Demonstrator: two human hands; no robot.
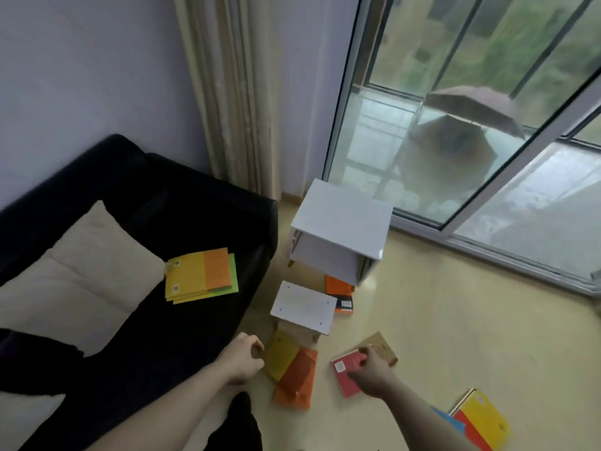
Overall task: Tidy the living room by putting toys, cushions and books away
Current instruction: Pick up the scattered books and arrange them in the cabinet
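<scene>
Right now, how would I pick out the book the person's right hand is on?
Start at the large white cube shelf by the glass door and come toward the camera across the pale floor. Right of the small white stool, the right hand grips a red book. It lies over a brown book, the only red cover there.

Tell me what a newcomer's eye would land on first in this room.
Bright books scattered on the pale floor catch the eye first: the right hand grips a red book, and the left hand hovers by a yellow and orange pair. A yellow-orange stack glows on the black sofa beside a cream cushion. A white cube shelf stands by the glass door.
</scene>
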